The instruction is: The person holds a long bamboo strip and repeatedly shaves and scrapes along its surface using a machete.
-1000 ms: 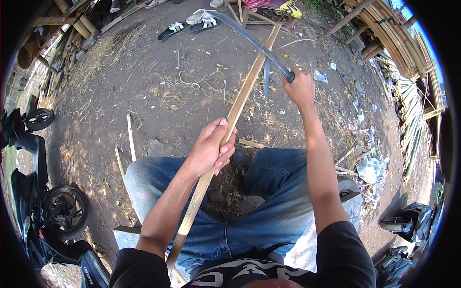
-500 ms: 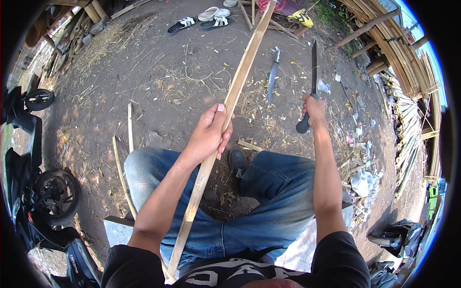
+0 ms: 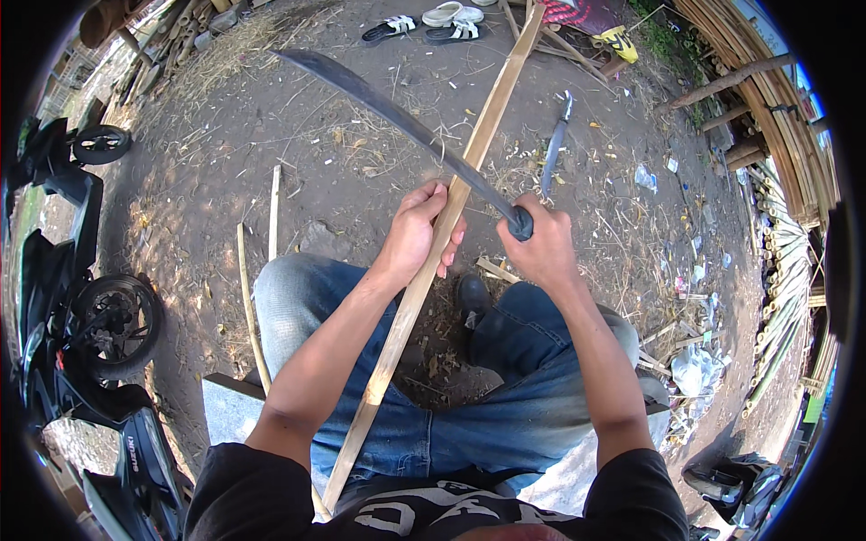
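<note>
My left hand [image 3: 422, 231] is closed round a long bamboo strip [image 3: 397, 338], which slants from my lap up and away to the far right. Its thumb lies along the strip's left edge. In my right hand [image 3: 543, 239] is the dark handle of a machete [image 3: 383, 110]. The long, slightly curved blade crosses the bamboo just beyond my left hand, its tip pointing far left. A thin curl of shaving shows by the blade near the crossing. A second knife [image 3: 556, 144] lies on the ground beyond my right hand.
Sandals [image 3: 390, 30] and white clogs lie at the far side. A motorcycle [image 3: 113, 325] stands on the left. Bamboo poles [image 3: 780, 279] are stacked on the right, near a plastic bag [image 3: 695, 370]. Thin sticks [image 3: 274, 212] lie by my left knee.
My right hand has moved left and turned the machete from pointing away to pointing left across the bamboo strip. My left hand keeps its hold. The view has shifted slightly.
</note>
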The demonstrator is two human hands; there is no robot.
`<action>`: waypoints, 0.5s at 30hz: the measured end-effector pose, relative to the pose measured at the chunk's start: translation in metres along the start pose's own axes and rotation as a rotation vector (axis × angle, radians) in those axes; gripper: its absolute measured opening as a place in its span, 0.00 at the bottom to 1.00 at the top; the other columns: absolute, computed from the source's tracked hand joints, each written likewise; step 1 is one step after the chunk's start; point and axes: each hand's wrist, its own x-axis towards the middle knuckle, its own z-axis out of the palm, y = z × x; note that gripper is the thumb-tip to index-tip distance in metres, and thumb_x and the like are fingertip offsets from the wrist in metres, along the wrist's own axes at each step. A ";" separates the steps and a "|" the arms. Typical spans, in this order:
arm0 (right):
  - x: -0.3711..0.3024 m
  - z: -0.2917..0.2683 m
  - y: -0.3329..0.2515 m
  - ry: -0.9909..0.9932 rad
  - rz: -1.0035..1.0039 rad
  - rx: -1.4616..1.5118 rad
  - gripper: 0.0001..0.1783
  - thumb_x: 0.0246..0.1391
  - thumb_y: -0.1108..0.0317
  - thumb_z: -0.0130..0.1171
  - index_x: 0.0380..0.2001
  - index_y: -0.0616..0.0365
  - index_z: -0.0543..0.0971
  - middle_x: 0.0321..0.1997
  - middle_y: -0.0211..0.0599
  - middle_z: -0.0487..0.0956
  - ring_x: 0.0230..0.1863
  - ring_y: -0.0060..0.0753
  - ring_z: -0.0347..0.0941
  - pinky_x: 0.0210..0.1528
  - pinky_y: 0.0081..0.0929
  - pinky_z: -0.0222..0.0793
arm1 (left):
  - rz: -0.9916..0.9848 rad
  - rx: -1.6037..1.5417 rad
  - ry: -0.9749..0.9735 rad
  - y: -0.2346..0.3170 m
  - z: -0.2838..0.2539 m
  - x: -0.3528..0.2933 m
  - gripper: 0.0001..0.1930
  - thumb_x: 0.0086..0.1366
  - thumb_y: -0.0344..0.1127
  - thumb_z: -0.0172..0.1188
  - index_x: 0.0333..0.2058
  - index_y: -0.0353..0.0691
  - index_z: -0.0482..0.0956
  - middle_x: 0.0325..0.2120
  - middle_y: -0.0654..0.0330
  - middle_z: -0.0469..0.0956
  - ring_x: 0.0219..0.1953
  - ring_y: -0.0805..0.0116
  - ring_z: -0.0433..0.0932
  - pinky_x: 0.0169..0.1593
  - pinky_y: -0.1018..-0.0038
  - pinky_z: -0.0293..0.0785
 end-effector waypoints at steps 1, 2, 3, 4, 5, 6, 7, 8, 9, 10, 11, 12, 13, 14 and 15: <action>0.001 0.001 -0.003 -0.005 -0.003 0.003 0.12 0.49 0.65 0.67 0.32 0.61 0.78 0.22 0.49 0.80 0.25 0.55 0.80 0.28 0.44 0.75 | 0.005 0.011 0.001 -0.001 -0.003 0.000 0.14 0.78 0.42 0.39 0.41 0.39 0.68 0.18 0.61 0.71 0.11 0.74 0.66 0.11 0.78 0.65; 0.001 0.003 -0.006 -0.014 -0.082 -0.058 0.12 0.48 0.65 0.67 0.32 0.60 0.77 0.22 0.48 0.80 0.25 0.54 0.80 0.29 0.44 0.75 | 0.011 0.023 0.002 -0.001 -0.004 -0.001 0.11 0.77 0.40 0.40 0.40 0.40 0.68 0.19 0.60 0.71 0.11 0.74 0.67 0.11 0.78 0.65; 0.002 0.004 -0.009 -0.022 -0.161 -0.118 0.12 0.47 0.65 0.67 0.32 0.59 0.77 0.23 0.47 0.80 0.25 0.54 0.80 0.30 0.44 0.76 | 0.012 0.020 0.008 0.000 -0.005 -0.002 0.11 0.77 0.40 0.40 0.40 0.40 0.68 0.19 0.60 0.71 0.11 0.74 0.67 0.11 0.78 0.65; 0.002 0.006 -0.008 -0.026 -0.162 -0.119 0.12 0.47 0.65 0.67 0.32 0.59 0.77 0.23 0.47 0.80 0.25 0.54 0.80 0.30 0.44 0.76 | 0.016 0.071 0.005 0.003 -0.002 -0.004 0.10 0.76 0.39 0.40 0.39 0.41 0.67 0.19 0.60 0.71 0.11 0.74 0.67 0.11 0.78 0.65; 0.002 0.008 -0.005 -0.054 -0.193 -0.170 0.12 0.46 0.66 0.67 0.31 0.58 0.76 0.24 0.46 0.81 0.26 0.53 0.80 0.30 0.44 0.76 | 0.021 0.123 0.003 0.004 -0.001 -0.005 0.09 0.75 0.38 0.41 0.38 0.42 0.66 0.19 0.60 0.71 0.12 0.74 0.68 0.11 0.77 0.65; 0.002 0.009 -0.003 -0.081 -0.222 -0.222 0.12 0.45 0.66 0.67 0.31 0.57 0.76 0.24 0.44 0.81 0.26 0.52 0.81 0.30 0.44 0.77 | 0.015 0.120 0.001 0.001 -0.002 -0.004 0.08 0.75 0.39 0.42 0.38 0.43 0.64 0.20 0.61 0.71 0.13 0.74 0.69 0.11 0.77 0.65; 0.003 0.010 -0.003 -0.086 -0.226 -0.221 0.12 0.45 0.66 0.67 0.31 0.57 0.76 0.24 0.44 0.81 0.26 0.52 0.81 0.30 0.44 0.77 | 0.016 0.116 0.006 0.001 -0.001 -0.005 0.08 0.75 0.39 0.42 0.38 0.43 0.64 0.20 0.61 0.71 0.13 0.74 0.69 0.11 0.77 0.65; 0.003 0.010 -0.002 -0.070 -0.240 -0.231 0.13 0.43 0.66 0.68 0.31 0.57 0.76 0.24 0.44 0.81 0.26 0.52 0.80 0.30 0.44 0.76 | 0.022 0.128 0.005 0.001 0.001 -0.006 0.08 0.75 0.40 0.42 0.38 0.43 0.63 0.20 0.62 0.71 0.13 0.75 0.69 0.11 0.77 0.65; 0.002 0.009 0.000 -0.053 -0.252 -0.242 0.14 0.41 0.67 0.68 0.31 0.57 0.76 0.24 0.43 0.81 0.25 0.51 0.80 0.29 0.44 0.75 | 0.028 0.141 0.002 0.000 0.002 -0.006 0.08 0.76 0.41 0.41 0.39 0.44 0.62 0.20 0.62 0.70 0.13 0.75 0.69 0.12 0.77 0.66; 0.002 0.009 0.001 -0.057 -0.252 -0.242 0.14 0.41 0.67 0.68 0.31 0.57 0.76 0.24 0.43 0.81 0.25 0.51 0.80 0.29 0.44 0.75 | 0.026 0.138 0.004 -0.002 0.003 -0.006 0.08 0.76 0.41 0.41 0.39 0.44 0.62 0.20 0.62 0.70 0.13 0.75 0.69 0.12 0.77 0.66; 0.003 0.008 0.004 -0.048 -0.268 -0.269 0.14 0.40 0.67 0.68 0.31 0.56 0.76 0.23 0.42 0.80 0.25 0.51 0.80 0.28 0.43 0.75 | 0.041 0.151 -0.017 -0.004 0.003 -0.006 0.09 0.77 0.42 0.40 0.39 0.44 0.62 0.20 0.63 0.70 0.13 0.76 0.68 0.12 0.77 0.66; 0.004 0.008 0.007 -0.039 -0.284 -0.296 0.15 0.39 0.67 0.69 0.31 0.56 0.76 0.23 0.42 0.80 0.25 0.50 0.79 0.28 0.43 0.74 | 0.056 0.164 -0.039 -0.007 0.004 -0.006 0.10 0.78 0.43 0.39 0.40 0.44 0.61 0.20 0.63 0.69 0.13 0.76 0.68 0.12 0.78 0.66; 0.004 0.009 0.010 -0.039 -0.281 -0.297 0.15 0.39 0.67 0.69 0.31 0.56 0.76 0.23 0.42 0.80 0.25 0.50 0.79 0.28 0.43 0.74 | 0.054 0.164 -0.041 -0.008 0.004 -0.007 0.10 0.78 0.43 0.39 0.40 0.44 0.61 0.20 0.63 0.69 0.13 0.76 0.68 0.12 0.78 0.66; 0.005 0.011 0.014 -0.016 -0.309 -0.273 0.15 0.38 0.67 0.69 0.31 0.56 0.76 0.23 0.42 0.79 0.24 0.50 0.79 0.28 0.44 0.74 | 0.066 0.156 -0.047 -0.009 0.005 -0.008 0.11 0.79 0.44 0.38 0.41 0.44 0.62 0.20 0.64 0.69 0.13 0.77 0.67 0.12 0.78 0.66; 0.006 0.011 0.016 0.007 -0.337 -0.250 0.16 0.37 0.67 0.69 0.30 0.56 0.76 0.23 0.41 0.79 0.24 0.51 0.78 0.28 0.44 0.73 | 0.077 0.149 -0.054 -0.010 0.005 -0.009 0.12 0.79 0.45 0.37 0.42 0.44 0.63 0.20 0.64 0.69 0.13 0.77 0.67 0.13 0.78 0.66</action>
